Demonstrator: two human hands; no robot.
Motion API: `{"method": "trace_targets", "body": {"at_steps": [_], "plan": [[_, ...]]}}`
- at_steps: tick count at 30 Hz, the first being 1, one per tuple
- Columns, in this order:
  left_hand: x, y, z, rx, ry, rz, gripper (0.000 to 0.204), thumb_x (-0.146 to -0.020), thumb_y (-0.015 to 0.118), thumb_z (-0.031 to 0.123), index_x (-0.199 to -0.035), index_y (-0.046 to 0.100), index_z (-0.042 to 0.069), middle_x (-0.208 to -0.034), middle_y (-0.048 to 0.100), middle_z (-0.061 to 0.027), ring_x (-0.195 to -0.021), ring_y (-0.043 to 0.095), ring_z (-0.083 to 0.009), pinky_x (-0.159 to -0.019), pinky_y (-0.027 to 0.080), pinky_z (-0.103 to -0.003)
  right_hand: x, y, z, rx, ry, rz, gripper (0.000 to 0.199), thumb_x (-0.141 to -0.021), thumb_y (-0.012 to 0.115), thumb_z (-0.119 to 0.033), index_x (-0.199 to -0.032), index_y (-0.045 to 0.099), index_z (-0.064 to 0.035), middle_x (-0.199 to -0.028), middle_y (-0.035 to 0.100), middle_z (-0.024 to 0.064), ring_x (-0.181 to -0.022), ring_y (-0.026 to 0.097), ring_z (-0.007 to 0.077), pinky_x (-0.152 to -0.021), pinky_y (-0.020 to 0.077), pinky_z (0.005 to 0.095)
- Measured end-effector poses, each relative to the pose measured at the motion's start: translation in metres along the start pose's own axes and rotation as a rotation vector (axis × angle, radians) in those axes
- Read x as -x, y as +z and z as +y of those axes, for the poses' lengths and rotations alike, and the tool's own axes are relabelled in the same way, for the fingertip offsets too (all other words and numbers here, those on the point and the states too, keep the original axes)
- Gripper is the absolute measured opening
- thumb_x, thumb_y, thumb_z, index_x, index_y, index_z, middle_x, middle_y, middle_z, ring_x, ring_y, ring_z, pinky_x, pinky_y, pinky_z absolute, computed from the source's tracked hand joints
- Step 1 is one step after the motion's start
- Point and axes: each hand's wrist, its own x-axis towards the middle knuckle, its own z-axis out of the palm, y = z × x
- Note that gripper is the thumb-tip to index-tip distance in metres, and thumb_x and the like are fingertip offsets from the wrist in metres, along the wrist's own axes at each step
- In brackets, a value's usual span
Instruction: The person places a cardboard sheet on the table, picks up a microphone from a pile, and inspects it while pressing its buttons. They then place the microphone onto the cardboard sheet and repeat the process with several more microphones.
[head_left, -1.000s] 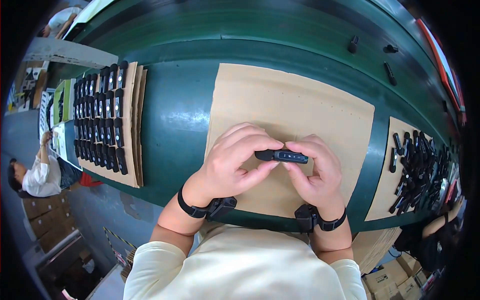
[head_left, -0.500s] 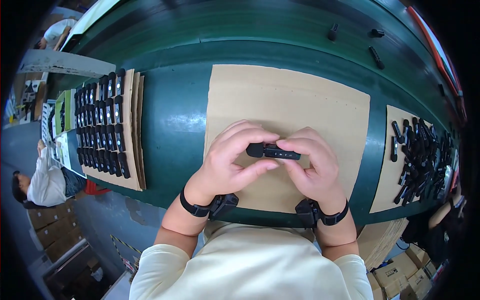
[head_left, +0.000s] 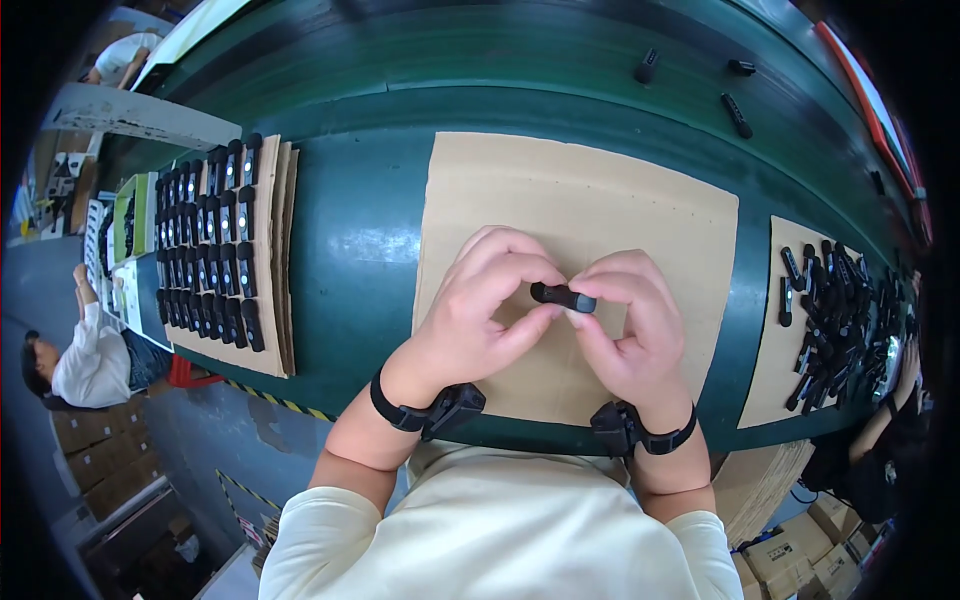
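Over the cardboard sheet (head_left: 580, 190), a small black clip-on microphone (head_left: 563, 297) is pinched between my two hands. The fingertips of my left hand (head_left: 492, 305) close on its left end. My right hand (head_left: 635, 325) grips its right end with thumb and index finger. Fingers cover part of it, and its foam cap cannot be clearly made out. Black bands with small dark boxes sit on both my wrists. To the left, rows of similar microphones (head_left: 228, 215) lie on stacked cardboard (head_left: 283, 270). A loose heap of them (head_left: 830, 320) covers another cardboard sheet (head_left: 765, 370) at right.
Beyond the green table (head_left: 350, 200) runs a green belt (head_left: 480, 45) carrying a few black pieces (head_left: 737, 115). A co-worker's hand (head_left: 908, 370) is beside the heap at right. Another person (head_left: 95, 360) sits at far left, near a green bin (head_left: 130, 218).
My hands have turned the microphone, so its long side with the foam cap at left no longer shows. The black pieces on the belt have shifted slightly left. A co-worker's hand has come nearer the heap.
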Motion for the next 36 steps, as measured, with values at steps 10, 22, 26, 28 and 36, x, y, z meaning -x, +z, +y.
{"method": "trace_targets", "body": {"at_steps": [10, 22, 26, 28, 36], "plan": [[0.013, -0.003, -0.007, 0.547, -0.175, 0.155, 0.027, -0.082, 0.070, 0.000, -0.107, 0.060, 0.003, -0.100, 0.064, -0.0077, -0.089, 0.063, -0.0176, -0.081, 0.049, -0.031, -0.019, -0.003, -0.017, -0.547, 0.405, 0.051, 0.032, -0.087, 0.067, -0.003, -0.117, 0.057, 0.0024, -0.110, 0.061, 0.0096, -0.097, 0.059, 0.0187, -0.087, 0.0486, 0.0323], [0.009, -0.011, 0.000, 0.236, -0.107, 0.175, 0.033, -0.079, 0.077, 0.001, -0.108, 0.061, 0.000, -0.097, 0.066, -0.0090, -0.093, 0.063, -0.0186, -0.084, 0.049, -0.031, -0.030, -0.010, -0.023, -0.458, 0.476, -0.111, 0.030, -0.088, 0.064, 0.004, -0.117, 0.057, 0.0029, -0.108, 0.061, 0.0072, -0.099, 0.060, 0.0128, -0.088, 0.0492, 0.0265], [0.007, -0.011, -0.001, 0.162, -0.007, 0.198, 0.030, -0.076, 0.076, -0.002, -0.103, 0.063, 0.000, -0.097, 0.066, -0.0099, -0.091, 0.063, -0.0206, -0.083, 0.049, -0.030, -0.035, -0.009, -0.024, -0.433, 0.512, -0.132, 0.029, -0.087, 0.065, 0.003, -0.115, 0.058, 0.0026, -0.102, 0.062, 0.0050, -0.096, 0.060, 0.0120, -0.086, 0.0492, 0.0257], [0.008, -0.010, -0.003, 0.143, 0.006, 0.208, 0.031, -0.076, 0.077, -0.001, -0.104, 0.063, 0.000, -0.097, 0.066, -0.0106, -0.091, 0.063, -0.0220, -0.082, 0.049, -0.031, -0.038, -0.008, -0.024, -0.430, 0.631, -0.154, 0.028, -0.088, 0.066, 0.002, -0.115, 0.059, 0.0021, -0.099, 0.062, 0.0035, -0.094, 0.060, 0.0115, -0.085, 0.0490, 0.0248], [0.008, -0.016, 0.004, -0.291, -0.286, 0.184, 0.040, -0.076, 0.078, 0.017, -0.109, 0.061, 0.001, -0.108, 0.062, -0.0156, -0.101, 0.059, -0.0300, -0.088, 0.047, -0.042, -0.081, -0.017, 0.003, -0.345, 0.589, -0.223, 0.025, -0.089, 0.066, -0.002, -0.113, 0.059, 0.0013, -0.096, 0.060, 0.0012, -0.086, 0.057, 0.0080, -0.081, 0.0483, 0.0229]]}}
